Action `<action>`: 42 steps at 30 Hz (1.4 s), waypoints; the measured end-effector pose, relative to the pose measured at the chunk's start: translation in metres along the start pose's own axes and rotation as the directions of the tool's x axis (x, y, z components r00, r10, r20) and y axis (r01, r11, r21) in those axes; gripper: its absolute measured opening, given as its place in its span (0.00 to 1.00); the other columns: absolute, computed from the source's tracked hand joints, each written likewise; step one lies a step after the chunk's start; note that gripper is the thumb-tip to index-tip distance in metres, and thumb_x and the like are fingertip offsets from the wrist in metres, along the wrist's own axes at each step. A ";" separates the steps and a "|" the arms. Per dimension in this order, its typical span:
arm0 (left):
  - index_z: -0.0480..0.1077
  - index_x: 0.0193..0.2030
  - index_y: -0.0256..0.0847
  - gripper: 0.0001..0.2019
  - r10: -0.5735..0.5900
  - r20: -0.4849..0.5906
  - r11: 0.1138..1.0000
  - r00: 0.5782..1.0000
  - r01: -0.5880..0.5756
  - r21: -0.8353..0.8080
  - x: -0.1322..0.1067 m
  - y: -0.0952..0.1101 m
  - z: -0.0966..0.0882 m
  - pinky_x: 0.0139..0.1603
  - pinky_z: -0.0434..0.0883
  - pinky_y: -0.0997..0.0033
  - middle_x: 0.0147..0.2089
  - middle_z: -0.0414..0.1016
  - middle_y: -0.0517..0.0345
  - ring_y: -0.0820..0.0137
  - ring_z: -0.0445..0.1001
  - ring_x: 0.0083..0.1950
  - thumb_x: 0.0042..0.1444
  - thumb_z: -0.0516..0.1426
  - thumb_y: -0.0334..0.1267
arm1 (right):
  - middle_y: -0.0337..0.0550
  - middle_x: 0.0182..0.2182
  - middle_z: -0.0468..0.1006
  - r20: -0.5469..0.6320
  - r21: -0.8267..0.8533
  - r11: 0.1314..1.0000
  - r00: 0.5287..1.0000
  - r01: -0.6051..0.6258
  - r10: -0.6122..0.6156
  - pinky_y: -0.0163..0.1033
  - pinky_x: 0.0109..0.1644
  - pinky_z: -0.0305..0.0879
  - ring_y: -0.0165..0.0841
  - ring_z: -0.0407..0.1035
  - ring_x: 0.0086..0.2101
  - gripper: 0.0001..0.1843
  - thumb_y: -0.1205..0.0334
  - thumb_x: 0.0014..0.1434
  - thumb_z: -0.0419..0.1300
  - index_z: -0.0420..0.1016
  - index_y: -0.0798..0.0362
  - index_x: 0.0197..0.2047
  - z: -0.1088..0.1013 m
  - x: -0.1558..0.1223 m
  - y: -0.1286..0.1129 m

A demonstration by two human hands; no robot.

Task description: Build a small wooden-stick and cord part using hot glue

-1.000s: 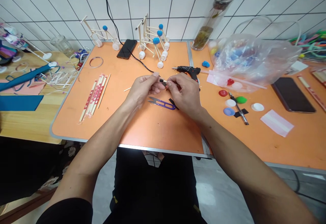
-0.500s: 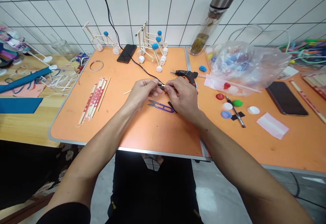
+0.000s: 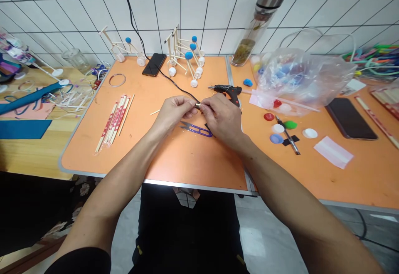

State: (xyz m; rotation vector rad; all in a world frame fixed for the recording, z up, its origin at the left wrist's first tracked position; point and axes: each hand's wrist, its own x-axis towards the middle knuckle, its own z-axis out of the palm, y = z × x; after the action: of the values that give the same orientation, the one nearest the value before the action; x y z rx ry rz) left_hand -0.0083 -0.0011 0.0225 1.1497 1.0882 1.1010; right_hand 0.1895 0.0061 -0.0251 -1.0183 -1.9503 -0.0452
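My left hand [image 3: 174, 112] and my right hand [image 3: 220, 118] meet over the middle of the orange table [image 3: 174, 157]. Both pinch a short wooden stick [image 3: 198, 105] with something dark wrapped on it, held between the fingertips. Purple thread snips [image 3: 196, 129] lie on the table just under my hands. A black glue gun [image 3: 227, 90] rests just beyond my right hand, its black cord running up to the wall.
Wrapped chopsticks [image 3: 114, 121] lie at the left. Stick models with blue balls [image 3: 187, 60] and a black phone [image 3: 153, 65] stand at the back. A plastic bag of caps [image 3: 299, 76], loose bottle caps [image 3: 282, 130], a second phone [image 3: 350, 118] and a bottle [image 3: 257, 26] are at the right.
My fingers have closed in along the stick, so less of it shows between the two hands. The view shifted slightly; the hands stay in the same place.
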 end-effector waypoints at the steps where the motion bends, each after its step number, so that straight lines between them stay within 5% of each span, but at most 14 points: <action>1: 0.84 0.34 0.39 0.10 0.001 0.001 1.000 1.000 -0.001 -0.004 0.000 0.000 0.000 0.39 0.73 0.75 0.33 0.86 0.55 0.75 0.75 0.31 0.66 0.72 0.41 | 0.46 0.39 0.85 0.000 -0.003 1.000 1.000 0.000 0.000 0.47 0.44 0.66 0.42 0.77 0.41 0.12 0.60 0.82 0.58 0.82 0.48 0.44 0.000 0.000 0.000; 23: 0.82 0.32 0.41 0.14 0.053 -0.016 0.994 0.998 -0.051 0.094 0.002 -0.001 0.002 0.38 0.72 0.73 0.31 0.84 0.56 0.73 0.75 0.31 0.63 0.77 0.44 | 0.48 0.43 0.88 0.034 0.053 0.998 0.999 -0.034 0.032 0.48 0.49 0.72 0.43 0.80 0.45 0.11 0.62 0.80 0.61 0.88 0.48 0.51 0.000 0.002 -0.006; 36: 0.81 0.33 0.38 0.11 0.036 -0.017 0.995 0.999 -0.034 0.099 0.004 -0.004 0.006 0.35 0.71 0.76 0.30 0.82 0.57 0.75 0.74 0.30 0.69 0.69 0.31 | 0.47 0.43 0.90 -0.034 -0.053 0.996 0.997 0.068 -0.070 0.45 0.47 0.73 0.41 0.84 0.44 0.12 0.64 0.80 0.62 0.90 0.48 0.50 0.003 -0.001 -0.002; 42: 0.82 0.32 0.38 0.16 -0.010 -0.005 0.999 1.000 0.011 0.046 0.002 -0.003 0.005 0.35 0.71 0.77 0.32 0.85 0.53 0.76 0.74 0.29 0.74 0.67 0.37 | 0.46 0.43 0.89 -0.001 -0.060 0.997 0.999 0.046 -0.046 0.46 0.47 0.72 0.42 0.83 0.45 0.12 0.66 0.78 0.62 0.89 0.47 0.48 0.002 -0.001 -0.002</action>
State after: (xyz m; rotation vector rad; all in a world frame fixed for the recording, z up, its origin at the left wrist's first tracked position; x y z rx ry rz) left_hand -0.0026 0.0001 0.0204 1.1773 1.1273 1.0753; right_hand 0.1873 0.0049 -0.0266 -1.0121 -1.9804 -0.1310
